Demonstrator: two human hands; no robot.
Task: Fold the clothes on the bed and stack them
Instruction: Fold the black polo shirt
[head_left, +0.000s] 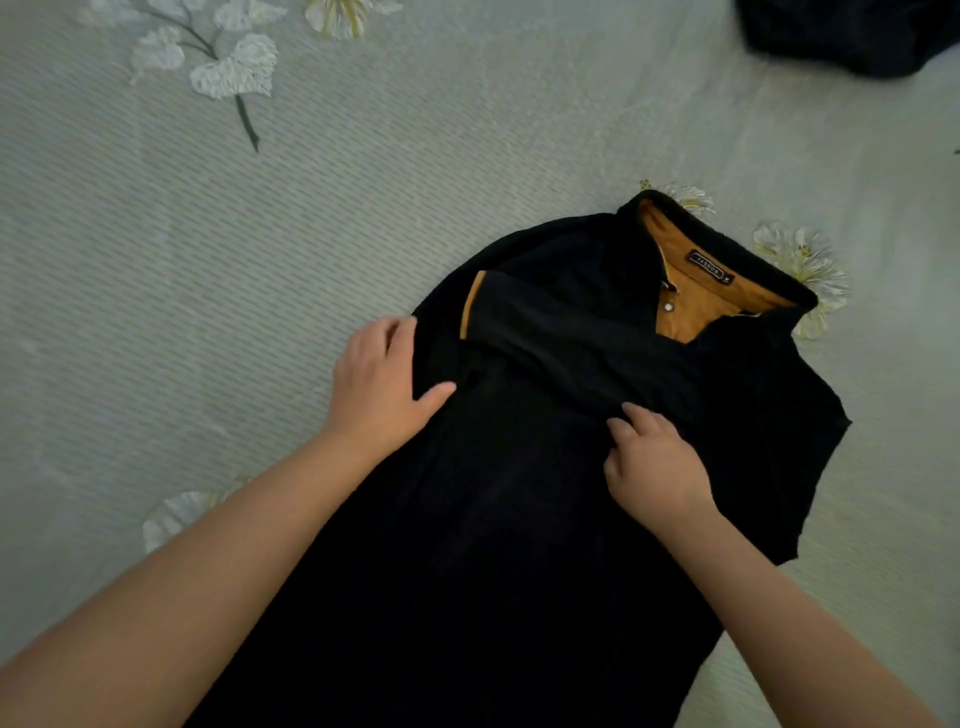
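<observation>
A black polo shirt (519, 519) with a mustard-yellow inner collar lies flat on the bed, collar toward the upper right. One sleeve with a yellow cuff is folded across its chest. My left hand (382, 382) holds the shirt's left folded edge, thumb on top and fingers curled round the edge. My right hand (652, 462) pinches the cloth just under the folded sleeve, near the shirt's middle.
The bed (208, 286) is covered by a pale grey-green sheet printed with white flowers. Another dark garment (841, 31) lies bunched at the top right corner.
</observation>
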